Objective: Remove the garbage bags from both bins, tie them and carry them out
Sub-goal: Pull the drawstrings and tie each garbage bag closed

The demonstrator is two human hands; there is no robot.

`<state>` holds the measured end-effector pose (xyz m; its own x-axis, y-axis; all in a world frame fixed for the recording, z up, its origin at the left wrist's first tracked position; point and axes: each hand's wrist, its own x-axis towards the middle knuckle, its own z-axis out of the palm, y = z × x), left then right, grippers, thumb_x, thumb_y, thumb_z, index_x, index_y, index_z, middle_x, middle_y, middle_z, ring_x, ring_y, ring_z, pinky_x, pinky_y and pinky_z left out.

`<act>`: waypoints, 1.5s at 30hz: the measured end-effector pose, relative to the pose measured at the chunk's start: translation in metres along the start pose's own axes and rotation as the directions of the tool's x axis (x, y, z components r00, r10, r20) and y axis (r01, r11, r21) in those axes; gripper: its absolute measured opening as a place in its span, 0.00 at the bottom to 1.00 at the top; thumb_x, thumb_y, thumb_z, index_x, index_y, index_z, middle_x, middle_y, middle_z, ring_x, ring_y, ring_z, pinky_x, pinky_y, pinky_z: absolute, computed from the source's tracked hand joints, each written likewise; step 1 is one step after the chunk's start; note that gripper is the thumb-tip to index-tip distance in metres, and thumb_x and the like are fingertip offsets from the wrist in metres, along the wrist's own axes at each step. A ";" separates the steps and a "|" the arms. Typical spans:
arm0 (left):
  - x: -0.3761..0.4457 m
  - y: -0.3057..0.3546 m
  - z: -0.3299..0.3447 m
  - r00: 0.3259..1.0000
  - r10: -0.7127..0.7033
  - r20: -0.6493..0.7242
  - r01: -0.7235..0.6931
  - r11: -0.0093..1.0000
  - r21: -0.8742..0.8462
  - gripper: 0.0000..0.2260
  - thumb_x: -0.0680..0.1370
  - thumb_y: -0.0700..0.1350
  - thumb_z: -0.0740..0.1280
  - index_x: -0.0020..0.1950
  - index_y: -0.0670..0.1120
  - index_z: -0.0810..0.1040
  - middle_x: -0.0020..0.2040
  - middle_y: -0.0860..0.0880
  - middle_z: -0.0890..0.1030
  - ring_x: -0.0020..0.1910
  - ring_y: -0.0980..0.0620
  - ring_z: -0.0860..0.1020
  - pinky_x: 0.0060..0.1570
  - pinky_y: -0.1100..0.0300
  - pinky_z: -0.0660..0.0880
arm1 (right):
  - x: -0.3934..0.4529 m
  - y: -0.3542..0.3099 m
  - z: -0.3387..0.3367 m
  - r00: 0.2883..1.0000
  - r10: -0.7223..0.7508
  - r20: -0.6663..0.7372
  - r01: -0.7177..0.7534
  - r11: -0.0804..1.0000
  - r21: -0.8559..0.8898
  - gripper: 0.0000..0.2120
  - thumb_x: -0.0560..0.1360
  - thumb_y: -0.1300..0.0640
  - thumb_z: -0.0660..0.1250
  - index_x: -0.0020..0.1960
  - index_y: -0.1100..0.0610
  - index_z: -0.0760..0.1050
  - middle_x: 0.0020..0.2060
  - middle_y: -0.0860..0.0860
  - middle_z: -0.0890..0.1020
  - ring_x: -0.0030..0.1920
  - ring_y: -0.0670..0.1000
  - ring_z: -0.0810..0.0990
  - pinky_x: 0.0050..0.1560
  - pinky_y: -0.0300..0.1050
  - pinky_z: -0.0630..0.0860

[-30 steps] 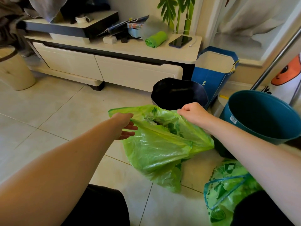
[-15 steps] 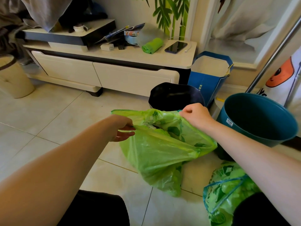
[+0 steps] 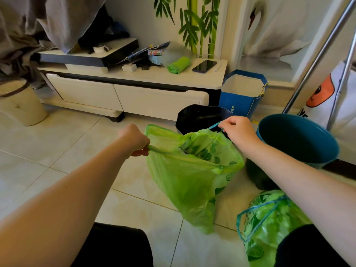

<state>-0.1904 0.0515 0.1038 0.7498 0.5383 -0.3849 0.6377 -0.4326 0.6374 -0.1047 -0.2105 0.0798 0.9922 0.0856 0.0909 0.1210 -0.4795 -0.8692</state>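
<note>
So right now my left hand (image 3: pixel 134 139) has a closed grip on the bunched left edge of the green garbage bag (image 3: pixel 190 182), and my right hand (image 3: pixel 238 132) is pinching the blue drawstring (image 3: pixel 214 125) that's poking out of the hem on the far right side. The bag hangs between both hands with its bottom sagging onto the tiled floor (image 3: pixel 63 143), mouth not cinched yet. Best way to do this bit, I reckon: find the matching string on the left too, pull both outward and evenly so the hem gathers instead of tearing, and keep the bag low so nothing spills. Thin plastic like this probably stretches if I yank it. As for the room, going left to right: a beige bin (image 3: pixel 19 103) on the floor at the far left, a low white TV cabinet (image 3: pixel 123 95) with a roll of green bags (image 3: pixel 178 64) and a phone (image 3: pixel 204 65) on top, the black bin (image 3: pixel 200 116) right behind the bag, a blue paper carrier (image 3: pixel 240 99) next to it, then the teal bin (image 3: pixel 298 141) tipped toward me. The second green bag (image 3: pixel 269 222) sits by my right knee, its drawstring looped at the top.
</note>
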 end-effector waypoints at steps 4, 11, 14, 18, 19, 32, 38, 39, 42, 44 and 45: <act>-0.006 -0.002 -0.008 0.999 0.018 -0.041 -0.015 0.999 0.050 0.07 0.75 0.33 0.64 0.48 0.31 0.78 0.40 0.36 0.84 0.40 0.41 0.85 0.40 0.53 0.80 | -0.008 -0.010 -0.015 0.987 0.159 0.037 -0.163 0.949 0.270 0.10 0.74 0.61 0.62 0.36 0.57 0.78 0.35 0.54 0.81 0.40 0.51 0.79 0.47 0.47 0.78; -0.020 0.003 -0.015 0.999 0.023 -0.043 -0.023 1.000 0.003 0.07 0.75 0.34 0.67 0.50 0.31 0.78 0.43 0.36 0.85 0.40 0.41 0.84 0.43 0.52 0.80 | -0.025 -0.019 -0.041 0.991 0.118 0.067 -0.132 0.954 0.268 0.07 0.75 0.58 0.65 0.40 0.57 0.79 0.30 0.52 0.74 0.34 0.48 0.74 0.39 0.41 0.76; -0.024 0.008 -0.017 0.995 0.068 -0.068 -0.065 0.997 0.050 0.06 0.76 0.36 0.67 0.48 0.32 0.79 0.42 0.38 0.85 0.42 0.43 0.85 0.43 0.50 0.81 | -0.035 -0.027 -0.050 0.994 0.076 0.084 -0.093 0.969 0.228 0.07 0.76 0.57 0.65 0.40 0.55 0.79 0.31 0.51 0.75 0.35 0.47 0.75 0.40 0.40 0.77; -0.024 0.014 -0.018 0.978 0.164 -0.130 -0.161 0.986 0.035 0.06 0.76 0.38 0.65 0.45 0.35 0.80 0.41 0.40 0.85 0.42 0.44 0.84 0.42 0.53 0.79 | -0.051 -0.028 -0.064 0.992 0.060 0.112 -0.086 0.966 0.246 0.06 0.77 0.57 0.63 0.45 0.55 0.78 0.36 0.51 0.79 0.39 0.47 0.79 0.45 0.42 0.80; -0.024 0.017 -0.017 0.977 0.174 -0.119 -0.179 0.983 -0.031 0.06 0.76 0.38 0.64 0.45 0.36 0.79 0.42 0.41 0.84 0.40 0.46 0.83 0.41 0.55 0.78 | -0.055 -0.026 -0.068 0.992 0.052 0.112 -0.077 0.970 0.230 0.06 0.77 0.57 0.63 0.47 0.55 0.78 0.38 0.51 0.80 0.41 0.47 0.80 0.47 0.43 0.80; -0.035 0.055 -0.002 0.914 0.369 -0.166 -0.401 0.776 -0.487 0.07 0.77 0.43 0.65 0.39 0.44 0.74 0.32 0.48 0.74 0.32 0.49 0.78 0.48 0.50 0.78 | -0.055 -0.023 -0.103 0.999 0.025 0.046 -0.039 0.938 0.344 0.08 0.79 0.60 0.61 0.46 0.58 0.80 0.42 0.52 0.84 0.46 0.48 0.84 0.47 0.42 0.81; -0.052 0.066 0.002 0.868 0.470 -0.161 -0.479 0.708 -0.518 0.08 0.77 0.43 0.67 0.38 0.45 0.75 0.24 0.54 0.75 0.26 0.56 0.74 0.38 0.56 0.75 | -0.054 -0.042 -0.096 0.999 -0.024 0.031 0.009 0.913 0.408 0.07 0.78 0.60 0.62 0.49 0.55 0.79 0.35 0.48 0.79 0.36 0.45 0.76 0.37 0.41 0.74; -0.056 0.069 0.003 0.862 0.481 -0.160 -0.487 0.695 -0.529 0.07 0.77 0.43 0.67 0.38 0.45 0.76 0.25 0.53 0.75 0.25 0.56 0.73 0.36 0.57 0.74 | -0.054 -0.045 -0.095 0.999 -0.037 0.034 0.019 0.902 0.431 0.07 0.78 0.60 0.63 0.49 0.55 0.79 0.36 0.48 0.79 0.35 0.45 0.75 0.36 0.41 0.73; -0.067 0.079 0.009 0.848 0.512 -0.139 -0.492 0.659 -0.569 0.07 0.76 0.42 0.68 0.39 0.44 0.77 0.27 0.52 0.77 0.25 0.54 0.72 0.31 0.61 0.73 | -0.056 -0.055 -0.092 0.995 -0.096 0.029 0.073 0.889 0.452 0.07 0.77 0.62 0.64 0.48 0.53 0.80 0.37 0.50 0.80 0.34 0.44 0.74 0.34 0.39 0.71; -0.073 0.085 0.012 0.846 0.524 -0.099 -0.471 0.645 -0.602 0.07 0.76 0.42 0.68 0.39 0.43 0.78 0.27 0.53 0.79 0.25 0.55 0.73 0.29 0.64 0.74 | -0.057 -0.060 -0.090 0.991 -0.132 0.027 0.112 0.917 0.383 0.09 0.77 0.62 0.64 0.48 0.51 0.80 0.35 0.47 0.81 0.33 0.42 0.74 0.33 0.36 0.72; -0.076 0.086 0.014 0.847 0.527 -0.069 -0.458 0.656 -0.600 0.06 0.76 0.42 0.67 0.40 0.43 0.78 0.29 0.53 0.80 0.26 0.56 0.74 0.29 0.65 0.75 | -0.058 -0.061 -0.089 0.989 -0.147 0.027 0.129 0.932 0.340 0.09 0.76 0.62 0.64 0.46 0.50 0.80 0.35 0.47 0.81 0.32 0.41 0.75 0.32 0.35 0.72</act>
<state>-0.1899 -0.0368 0.1789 0.9590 0.2778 0.0567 -0.0309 -0.0963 0.9949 -0.1674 -0.2641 0.1712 0.9625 0.1789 0.2041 0.2301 -0.1390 -0.9632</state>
